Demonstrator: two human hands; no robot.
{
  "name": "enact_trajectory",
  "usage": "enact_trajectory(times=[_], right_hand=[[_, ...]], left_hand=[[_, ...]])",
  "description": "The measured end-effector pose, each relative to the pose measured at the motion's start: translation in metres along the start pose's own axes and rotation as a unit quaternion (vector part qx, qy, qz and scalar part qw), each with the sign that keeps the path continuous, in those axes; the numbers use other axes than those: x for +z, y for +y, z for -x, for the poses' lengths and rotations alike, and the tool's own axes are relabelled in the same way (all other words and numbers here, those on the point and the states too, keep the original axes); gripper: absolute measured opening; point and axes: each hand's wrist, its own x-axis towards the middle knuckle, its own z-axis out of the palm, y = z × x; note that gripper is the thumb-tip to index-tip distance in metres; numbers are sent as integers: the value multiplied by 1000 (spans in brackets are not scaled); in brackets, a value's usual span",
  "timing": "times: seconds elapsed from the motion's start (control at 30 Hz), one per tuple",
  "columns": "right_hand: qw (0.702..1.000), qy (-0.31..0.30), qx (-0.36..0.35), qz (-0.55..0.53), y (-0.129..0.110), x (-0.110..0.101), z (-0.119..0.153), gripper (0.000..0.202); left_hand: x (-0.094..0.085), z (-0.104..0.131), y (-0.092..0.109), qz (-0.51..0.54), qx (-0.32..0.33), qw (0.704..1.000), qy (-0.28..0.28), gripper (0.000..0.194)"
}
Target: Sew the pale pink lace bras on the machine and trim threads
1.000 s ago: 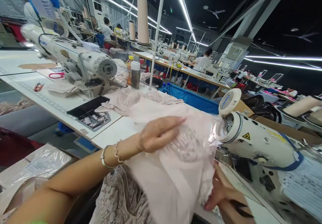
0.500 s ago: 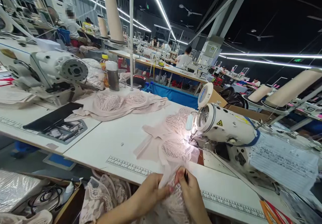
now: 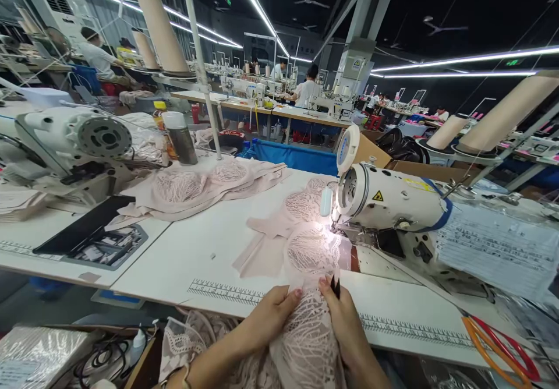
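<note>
Cannot read the paper sheet (image 3: 498,246), too finely lettered. Cannot follow the lace garment (image 3: 308,333) past the bottom edge, nor the far-left sewing machine (image 3: 98,135) past its own. Cannot see most of the black-tipped tool (image 3: 335,287), hidden by the right hand (image 3: 348,324).

A pale pink lace piece (image 3: 305,333) is held, sagging, nearside of the lit sewing machine (image 3: 395,200); black points (image 3: 338,287) are held alongside.
</note>
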Motion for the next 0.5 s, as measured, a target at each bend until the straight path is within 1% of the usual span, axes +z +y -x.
enact_trajectory(times=[0.07,0.1,0.2,0.27,0.43,0.5], right_hand=[[999,-6,-12,40,-1,1,3,57],[998,-22,-23,59,-2,1,5,57],[989,-93,-60,95,-6,-4,5,55],[980,-146,-75,111,-9,-9,3,55],[950,-277,-55,136,-20,-21,-11,54],[938,-308,-54,151,-23,-21,-16,51]], left_hand=[[-3,-3,4,-32,-11,999,-23,62],[-5,-4,6,-51,-18,998,-34,61],[-9,-6,9,-134,-49,988,-50,59],[-10,-7,10,-180,-56,980,-62,58],[-8,-5,10,-230,-60,968,-78,55],[-3,-2,7,-240,-48,968,-59,51]])
